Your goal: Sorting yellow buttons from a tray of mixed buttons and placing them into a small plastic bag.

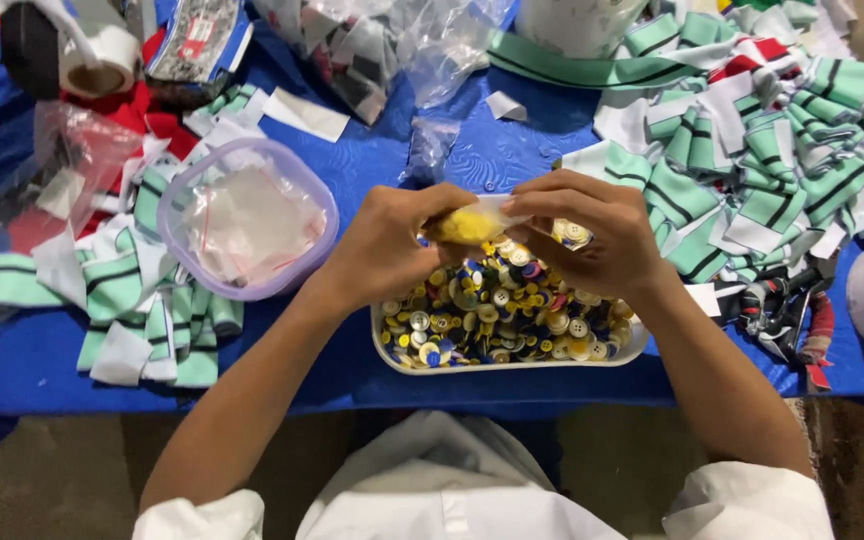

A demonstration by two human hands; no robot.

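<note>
Bright, even light from above. Glare shines off the blue tablecloth (512, 150) and the clear plastic bags (432, 50). Soft shadows lie under the arms. Edges curve and blur slightly; the centre is sharp.

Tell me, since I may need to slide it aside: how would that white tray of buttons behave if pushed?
The white tray is heaped with loose buttons, so it is probably heavy for its size. Its low rim suggests buttons could spill if jolted. On the blue cloth it may drag rather than glide.

Under my hands (492, 240) sits the button tray (508, 366); the lidded tub (248, 218) lies left, fabric strips (762, 150) right.
</note>
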